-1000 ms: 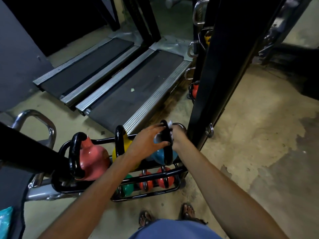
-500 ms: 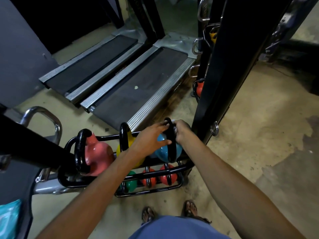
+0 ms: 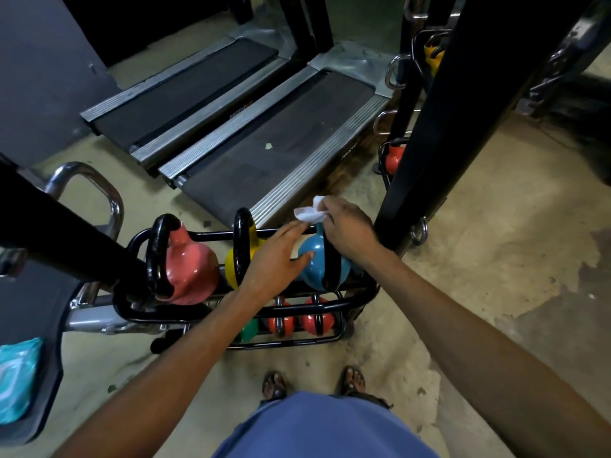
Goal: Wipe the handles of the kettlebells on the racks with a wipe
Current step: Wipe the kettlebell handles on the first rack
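Note:
A black two-tier rack (image 3: 363,300) holds a pink kettlebell (image 3: 191,269), a yellow kettlebell (image 3: 231,262) and a blue kettlebell (image 3: 317,259) on top, all with black handles. Smaller red kettlebells (image 3: 312,320) and a green one (image 3: 249,330) sit on the lower tier. My right hand (image 3: 347,226) pinches a white wipe (image 3: 309,211) just above the top of the blue kettlebell's handle. My left hand (image 3: 277,256) lies flat, fingers spread, against the blue kettlebell's left side.
Two treadmills (image 3: 264,143) lie behind the rack. A black upright post (image 3: 429,127) stands right beside it, with more kettlebells (image 3: 395,158) behind. A black bar (image 3: 66,233) and chrome handle (image 3: 89,183) cross at left. A teal wipes pack (image 3: 16,375) rests far left. My sandalled feet (image 3: 314,381) stand below.
My right hand has lifted the wipe off the blue kettlebell's handle, so it now shows above it. My left hand has let go of the handle and opened against the bell's body.

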Motion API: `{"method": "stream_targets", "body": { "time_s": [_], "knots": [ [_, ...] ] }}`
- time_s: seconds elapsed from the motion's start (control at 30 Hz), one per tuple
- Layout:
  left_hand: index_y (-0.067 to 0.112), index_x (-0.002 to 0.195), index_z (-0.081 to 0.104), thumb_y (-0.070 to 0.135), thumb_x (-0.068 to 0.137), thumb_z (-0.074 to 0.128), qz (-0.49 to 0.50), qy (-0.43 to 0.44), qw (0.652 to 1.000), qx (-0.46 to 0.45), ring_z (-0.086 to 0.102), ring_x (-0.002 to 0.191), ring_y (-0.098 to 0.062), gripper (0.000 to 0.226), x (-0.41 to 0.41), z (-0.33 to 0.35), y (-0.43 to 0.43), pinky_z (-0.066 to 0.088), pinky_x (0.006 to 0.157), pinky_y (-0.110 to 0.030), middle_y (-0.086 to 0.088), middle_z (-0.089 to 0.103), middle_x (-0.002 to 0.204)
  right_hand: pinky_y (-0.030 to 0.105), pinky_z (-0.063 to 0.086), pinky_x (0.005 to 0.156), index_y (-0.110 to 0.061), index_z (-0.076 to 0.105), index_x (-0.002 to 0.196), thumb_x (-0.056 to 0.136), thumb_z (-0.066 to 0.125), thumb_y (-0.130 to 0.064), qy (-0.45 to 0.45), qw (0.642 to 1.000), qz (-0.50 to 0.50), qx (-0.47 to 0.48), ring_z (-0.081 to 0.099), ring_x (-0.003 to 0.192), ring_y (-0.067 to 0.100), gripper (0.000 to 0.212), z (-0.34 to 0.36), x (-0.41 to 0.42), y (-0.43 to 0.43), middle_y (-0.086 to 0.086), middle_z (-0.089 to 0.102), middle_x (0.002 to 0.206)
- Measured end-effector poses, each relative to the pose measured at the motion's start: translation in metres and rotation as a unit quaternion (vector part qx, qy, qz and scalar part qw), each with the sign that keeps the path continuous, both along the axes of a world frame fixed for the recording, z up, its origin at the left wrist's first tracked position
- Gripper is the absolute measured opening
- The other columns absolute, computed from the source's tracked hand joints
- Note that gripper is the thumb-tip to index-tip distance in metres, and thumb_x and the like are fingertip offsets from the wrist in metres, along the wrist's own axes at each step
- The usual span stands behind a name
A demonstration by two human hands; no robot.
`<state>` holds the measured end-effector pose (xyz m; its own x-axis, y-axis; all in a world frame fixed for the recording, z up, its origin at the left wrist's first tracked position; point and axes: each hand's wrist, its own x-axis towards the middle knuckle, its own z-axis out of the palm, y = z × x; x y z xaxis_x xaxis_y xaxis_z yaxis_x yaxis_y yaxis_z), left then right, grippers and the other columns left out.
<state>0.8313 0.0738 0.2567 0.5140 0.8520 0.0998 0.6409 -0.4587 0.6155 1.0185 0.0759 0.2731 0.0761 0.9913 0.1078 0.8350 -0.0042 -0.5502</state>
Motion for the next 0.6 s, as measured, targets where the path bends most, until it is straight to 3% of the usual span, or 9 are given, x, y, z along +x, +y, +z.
{"method": "stream_targets", "body": {
  "time_s": [0.07, 0.13, 0.2, 0.27, 0.37, 0.47, 0.53, 0.6],
  "knots": [
    [0.024, 0.150, 0.040, 0.035, 0.093, 0.066, 0.019, -0.015, 1.000, 0.008, 0.047, 0.134, -0.009, 0.064, -0.001, 0.005, 0.004, 0.043, 0.111, -0.033, 0.004, 0.047, 0.150, 0.039, 0.050, 0.080, -0.018, 0.062, 0.109, 0.092, 0.042, -0.034, -0.047, 0.995, 0.060, -0.068, 0.061, 0.104, 0.028, 0.031, 0.013, 0.001, 0.013, 0.004, 0.064, 0.117],
    [0.022, 0.150, 0.040, 0.032, 0.094, 0.066, 0.034, -0.017, 0.999, 0.019, 0.047, 0.134, -0.011, 0.063, -0.002, 0.008, 0.008, 0.043, 0.110, -0.031, 0.002, 0.048, 0.150, 0.036, 0.046, 0.078, -0.016, 0.063, 0.109, 0.094, 0.043, -0.037, -0.167, 0.972, 0.128, -0.103, 0.060, 0.107, 0.028, 0.033, 0.024, 0.000, 0.016, 0.006, 0.063, 0.115],
    [0.023, 0.150, 0.041, 0.028, 0.095, 0.066, 0.037, -0.020, 0.999, 0.024, 0.047, 0.134, -0.009, 0.061, -0.003, 0.010, 0.011, 0.043, 0.111, -0.031, 0.004, 0.048, 0.150, 0.035, 0.042, 0.076, -0.013, 0.067, 0.105, 0.094, 0.051, -0.032, -0.290, 0.935, 0.191, -0.070, 0.060, 0.104, 0.029, 0.027, 0.034, -0.006, 0.005, 0.009, 0.064, 0.110],
    [0.022, 0.149, 0.042, 0.025, 0.095, 0.065, 0.032, -0.028, 0.999, 0.025, 0.048, 0.134, -0.010, 0.059, -0.004, 0.011, 0.014, 0.044, 0.111, -0.034, 0.004, 0.048, 0.150, 0.039, 0.043, 0.088, -0.014, 0.070, 0.100, 0.092, 0.054, -0.037, -0.370, 0.891, 0.260, -0.039, 0.062, 0.100, 0.029, 0.029, 0.038, -0.009, -0.018, 0.008, 0.068, 0.103],
    [0.022, 0.149, 0.044, 0.028, 0.096, 0.064, 0.010, -0.026, 0.999, 0.023, 0.047, 0.136, -0.011, 0.056, -0.001, 0.014, 0.019, 0.042, 0.113, -0.035, 0.003, 0.049, 0.150, 0.058, 0.035, 0.112, -0.016, 0.072, 0.104, 0.093, 0.053, -0.039, -0.388, 0.855, 0.343, -0.044, 0.062, 0.105, 0.031, 0.032, 0.028, -0.007, -0.060, 0.007, 0.069, 0.100],
    [0.024, 0.147, 0.049, 0.029, 0.098, 0.062, -0.041, -0.008, 0.999, 0.024, 0.049, 0.134, -0.012, 0.050, 0.008, 0.017, 0.027, 0.042, 0.112, -0.032, 0.002, 0.050, 0.150, 0.063, 0.025, 0.118, -0.014, 0.072, 0.112, 0.090, 0.059, -0.025, -0.423, 0.826, 0.372, -0.013, 0.062, 0.111, 0.030, 0.028, 0.021, 0.000, -0.076, 0.006, 0.070, 0.101],
    [0.023, 0.144, 0.053, 0.026, 0.100, 0.059, -0.080, 0.008, 0.997, 0.023, 0.053, 0.131, -0.013, 0.045, 0.017, 0.020, 0.034, 0.044, 0.108, -0.027, 0.001, 0.051, 0.149, 0.062, 0.018, 0.120, -0.016, 0.074, 0.110, 0.092, 0.057, -0.028, -0.463, 0.818, 0.340, -0.026, 0.059, 0.116, 0.029, 0.027, 0.023, 0.000, -0.066, 0.004, 0.072, 0.102],
    [0.020, 0.141, 0.057, 0.020, 0.101, 0.056, -0.106, 0.015, 0.994, 0.026, 0.054, 0.130, -0.016, 0.040, 0.027, 0.022, 0.041, 0.045, 0.108, -0.032, -0.002, 0.053, 0.147, 0.063, 0.016, 0.118, -0.019, 0.076, 0.104, 0.094, 0.052, -0.032, -0.502, 0.807, 0.307, -0.053, 0.058, 0.115, 0.030, 0.029, 0.033, -0.009, -0.057, 0.002, 0.073, 0.099]
  ]
}}
